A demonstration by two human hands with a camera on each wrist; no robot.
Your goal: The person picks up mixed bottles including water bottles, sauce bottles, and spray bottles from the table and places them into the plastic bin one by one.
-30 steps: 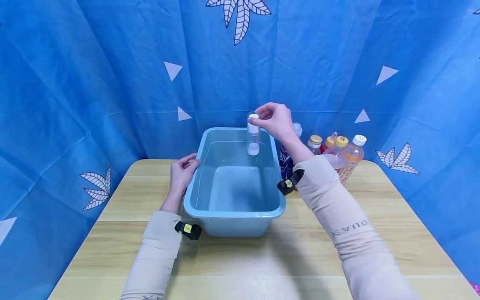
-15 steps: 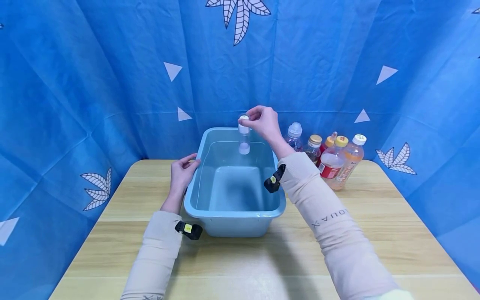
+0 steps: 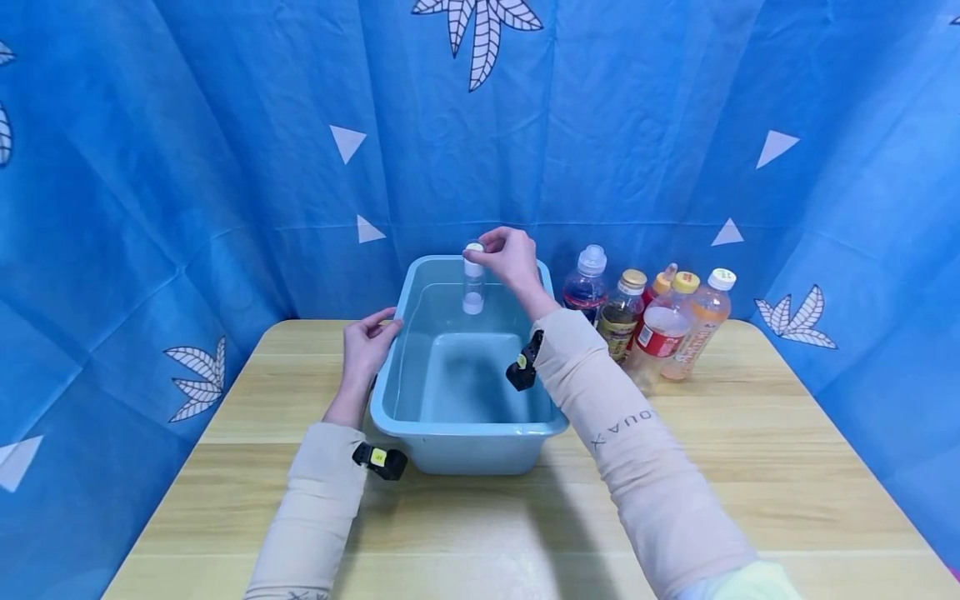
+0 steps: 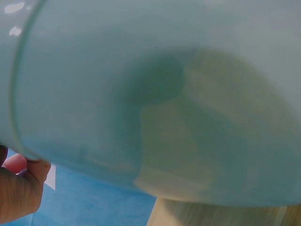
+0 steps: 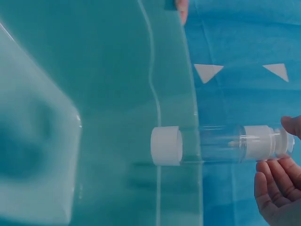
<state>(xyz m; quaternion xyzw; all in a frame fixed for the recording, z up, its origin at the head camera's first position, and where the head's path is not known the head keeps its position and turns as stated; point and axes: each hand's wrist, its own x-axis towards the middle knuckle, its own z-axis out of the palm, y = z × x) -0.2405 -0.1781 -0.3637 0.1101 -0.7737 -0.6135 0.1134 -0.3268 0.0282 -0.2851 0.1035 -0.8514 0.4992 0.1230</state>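
A small clear pump bottle [image 3: 474,287] with a white top and white base hangs upright over the far part of the light blue basin [image 3: 390,400]. My right hand [image 3: 510,257] pinches it by its white top between thumb and fingers. In the right wrist view the clear bottle [image 5: 218,141] overlaps the basin wall, its base pointing inward, with the right hand [image 5: 282,183] at the top end. On the basin's left side, my left hand [image 3: 365,350] grips the rim with fingers and thumb. The left wrist view has the left hand [image 4: 23,188] at the rim, beside the basin's outer wall [image 4: 84,103].
Right of the basin, a group of capped drink bottles stands on the wooden table [image 3: 750,467]. Among them are a dark-blue-labelled bottle [image 3: 585,287], a gold-capped bottle [image 3: 618,317] and a red-labelled bottle [image 3: 660,333]. A blue curtain [image 3: 637,125] hangs behind.
My right hand has carried the pump bottle leftward, and lately slightly lower, over the basin. The drink bottles at the right have come out from behind the arm. The left hand has stayed put.
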